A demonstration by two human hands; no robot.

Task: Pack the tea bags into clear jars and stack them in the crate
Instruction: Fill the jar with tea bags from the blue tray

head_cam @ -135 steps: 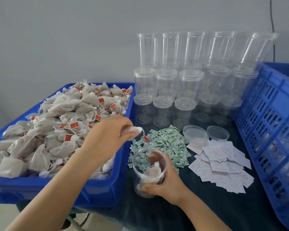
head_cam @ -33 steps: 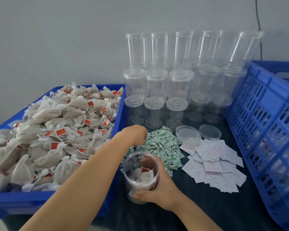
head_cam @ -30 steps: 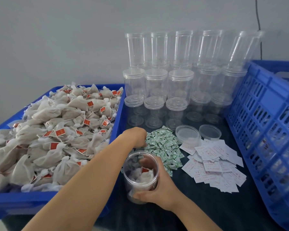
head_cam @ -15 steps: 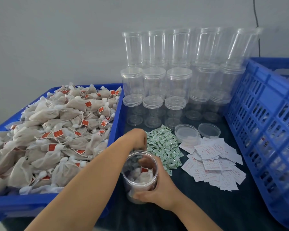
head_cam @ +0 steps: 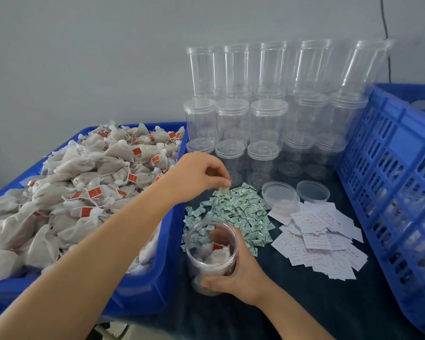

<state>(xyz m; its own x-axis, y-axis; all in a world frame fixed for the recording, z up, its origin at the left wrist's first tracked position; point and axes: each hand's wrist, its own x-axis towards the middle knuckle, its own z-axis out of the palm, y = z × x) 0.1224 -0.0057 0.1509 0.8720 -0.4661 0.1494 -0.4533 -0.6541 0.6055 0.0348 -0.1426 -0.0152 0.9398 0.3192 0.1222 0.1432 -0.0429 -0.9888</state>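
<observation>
The right hand (head_cam: pixel 241 271) grips the open jar (head_cam: pixel 211 256), which stands on the near table (head_cam: pixel 304 303) with a few tea bags (head_cam: pixel 216 253) inside. Just beyond it, the left hand (head_cam: pixel 201 174) pinches a small packet (head_cam: pixel 223 190) over the green packet pile (head_cam: pixel 233 214), right of the heaped tea-bag bin (head_cam: pixel 157 278).

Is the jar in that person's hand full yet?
No. The jar is partly filled: tea bags sit low, space above, no lid.
</observation>
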